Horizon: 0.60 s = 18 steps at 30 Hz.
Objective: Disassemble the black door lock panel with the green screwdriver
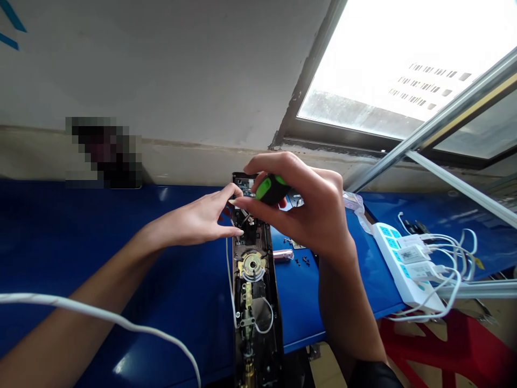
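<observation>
A long, narrow black housing (271, 280), which looks like an electronic door lock opened up, lies lengthwise in front of me. Inside it are a circuit board (242, 186) at the far end, a round brass-coloured mechanism (252, 264) and thin white wires. My right hand (307, 202) is closed around the green and black handle of a screwdriver (271, 189) above the far half. The screwdriver's tip is hard to make out. My left hand (205, 215) rests at the housing's left edge, thumb and index finger apart over the inside; its other fingers are partly hidden.
Small dark screws (302, 261) and a pinkish cylinder (283, 255) lie right of the housing on the blue table (181, 312). Farther right stands a white power strip (398, 258) with plugged-in chargers and cables. A white cable (121, 318) crosses the lower left. A red stool (464, 350) stands below.
</observation>
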Each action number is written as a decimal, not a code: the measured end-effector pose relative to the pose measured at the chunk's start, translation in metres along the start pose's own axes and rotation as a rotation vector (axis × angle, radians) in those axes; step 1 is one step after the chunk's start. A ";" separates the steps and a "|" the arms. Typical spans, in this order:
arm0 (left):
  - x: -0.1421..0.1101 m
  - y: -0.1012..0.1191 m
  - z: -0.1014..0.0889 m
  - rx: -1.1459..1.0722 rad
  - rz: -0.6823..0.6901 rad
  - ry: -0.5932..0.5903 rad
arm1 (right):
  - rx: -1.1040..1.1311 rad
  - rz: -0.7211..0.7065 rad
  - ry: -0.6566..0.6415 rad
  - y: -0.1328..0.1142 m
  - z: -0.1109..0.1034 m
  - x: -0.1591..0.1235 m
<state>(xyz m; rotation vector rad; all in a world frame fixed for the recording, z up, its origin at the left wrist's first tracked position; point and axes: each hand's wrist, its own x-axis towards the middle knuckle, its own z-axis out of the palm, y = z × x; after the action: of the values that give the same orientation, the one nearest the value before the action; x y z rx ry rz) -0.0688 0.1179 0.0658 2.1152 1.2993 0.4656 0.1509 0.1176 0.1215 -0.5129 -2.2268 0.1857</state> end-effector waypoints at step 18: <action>0.002 -0.004 -0.001 -0.097 -0.038 -0.069 | -0.057 0.051 -0.017 0.002 -0.003 0.000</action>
<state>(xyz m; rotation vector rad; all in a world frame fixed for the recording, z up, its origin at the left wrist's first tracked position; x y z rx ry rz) -0.0713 0.1219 0.0636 2.0060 1.2510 0.4271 0.1540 0.1190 0.1234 -0.6012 -2.2417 0.1543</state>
